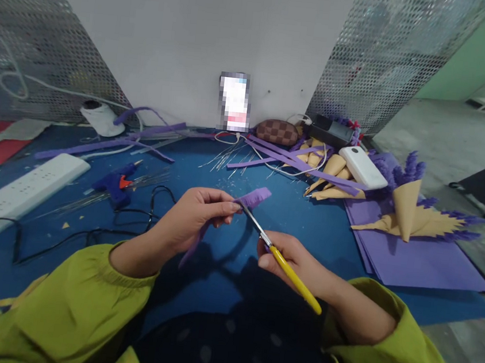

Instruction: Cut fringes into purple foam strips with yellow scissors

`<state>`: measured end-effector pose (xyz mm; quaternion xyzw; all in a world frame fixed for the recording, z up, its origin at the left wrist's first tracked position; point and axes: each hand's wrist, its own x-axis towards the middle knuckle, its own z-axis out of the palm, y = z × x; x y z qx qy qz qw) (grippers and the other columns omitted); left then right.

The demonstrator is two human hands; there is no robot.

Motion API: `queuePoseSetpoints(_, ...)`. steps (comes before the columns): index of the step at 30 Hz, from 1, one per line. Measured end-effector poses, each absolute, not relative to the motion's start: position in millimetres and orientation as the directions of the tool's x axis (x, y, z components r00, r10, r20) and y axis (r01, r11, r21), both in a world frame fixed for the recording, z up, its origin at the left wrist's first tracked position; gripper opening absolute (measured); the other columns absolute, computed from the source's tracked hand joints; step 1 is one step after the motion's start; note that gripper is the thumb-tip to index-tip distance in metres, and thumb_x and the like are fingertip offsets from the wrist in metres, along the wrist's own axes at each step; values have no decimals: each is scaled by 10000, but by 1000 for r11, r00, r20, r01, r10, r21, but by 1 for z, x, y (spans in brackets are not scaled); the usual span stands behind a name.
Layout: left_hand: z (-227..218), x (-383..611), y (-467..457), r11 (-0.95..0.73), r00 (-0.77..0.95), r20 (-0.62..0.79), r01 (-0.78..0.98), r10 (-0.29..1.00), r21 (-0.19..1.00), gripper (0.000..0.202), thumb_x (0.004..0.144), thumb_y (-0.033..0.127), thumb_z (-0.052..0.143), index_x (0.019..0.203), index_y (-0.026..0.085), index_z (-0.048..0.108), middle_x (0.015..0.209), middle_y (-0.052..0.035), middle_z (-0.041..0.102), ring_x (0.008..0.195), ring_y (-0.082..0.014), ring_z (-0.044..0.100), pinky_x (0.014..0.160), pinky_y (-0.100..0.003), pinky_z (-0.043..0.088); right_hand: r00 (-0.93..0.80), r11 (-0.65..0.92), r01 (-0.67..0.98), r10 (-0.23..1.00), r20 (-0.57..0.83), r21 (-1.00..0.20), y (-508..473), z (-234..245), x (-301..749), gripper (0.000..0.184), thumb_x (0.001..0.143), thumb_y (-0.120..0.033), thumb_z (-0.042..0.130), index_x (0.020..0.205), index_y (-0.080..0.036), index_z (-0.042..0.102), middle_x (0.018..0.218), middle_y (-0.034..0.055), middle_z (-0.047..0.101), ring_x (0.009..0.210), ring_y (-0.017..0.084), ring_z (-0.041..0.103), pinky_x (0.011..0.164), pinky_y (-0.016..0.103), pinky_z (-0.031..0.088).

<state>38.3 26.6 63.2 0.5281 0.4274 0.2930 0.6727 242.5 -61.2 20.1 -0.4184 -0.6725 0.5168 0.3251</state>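
Observation:
Between the thumb and fingers of my left hand (205,209) is a strip of purple paper (259,196). One end sticks out to the right with a fringed-looking edge, and the other hangs down below the hand. My right hand (292,259) grips a pair of scissors (295,276) with yellow handles. Their metal blades point up and left and meet the strip close to my left fingertips. Whether the blades are closed on the paper I cannot tell.
A blue glue gun (116,184) and a white power strip (24,193) lie left. Purple strips (112,142), wires and a phone (234,102) are at the back. At right are paper-wrapped purple flowers (412,214), purple sheets (428,267) and a white power bank (363,166).

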Motion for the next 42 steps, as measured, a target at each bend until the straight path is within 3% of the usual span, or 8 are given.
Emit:
queuePoseSetpoints(5,64,36,29,364,516,-330,38,790,931,187,633,284,808,613,139,693,520,18,566,481,-55,427,457,-183,277,-524,-64,53,848,-83,-997,-64,19,244,488,852,-659,530,807,-178,460,618,-74,334,508,59,274,451,198,227)
queuePoseSetpoints(10,66,36,27,327,487,-280,-12,827,945,197,640,302,806,644,136,700,538,12,585,487,-55,428,469,-184,282,-429,139,231,903,28,-963,-57,16,238,489,849,-639,553,749,-166,479,676,-40,410,612,87,348,540,215,287)
queuePoseSetpoints(14,71,32,28,258,445,-205,-61,872,964,201,642,301,811,680,136,702,551,17,592,500,-57,444,480,-184,291,-392,216,364,918,61,-906,-45,25,231,491,843,-641,556,732,-169,478,685,-31,443,626,99,375,564,224,305)
queuePoseSetpoints(19,75,26,33,163,407,-112,-93,907,982,182,684,293,789,676,139,693,555,23,589,499,-53,440,488,-185,297,-453,222,269,888,80,-937,-35,32,224,509,852,-670,515,742,-174,475,672,-30,429,614,97,357,549,220,312)
queuePoseSetpoints(29,67,28,37,157,421,-124,-44,899,987,206,692,310,775,659,132,677,548,29,572,488,-55,417,477,-199,281,-484,154,136,872,70,-979,-42,17,228,477,876,-655,495,786,-188,460,564,-67,361,515,77,319,459,201,271)
queuePoseSetpoints(42,63,31,35,89,428,-106,61,898,994,177,747,306,721,704,136,699,567,21,580,517,-72,436,495,-208,316,-460,206,216,884,87,-954,-42,15,231,468,906,-625,464,759,-180,465,640,-41,384,565,87,331,479,203,290)
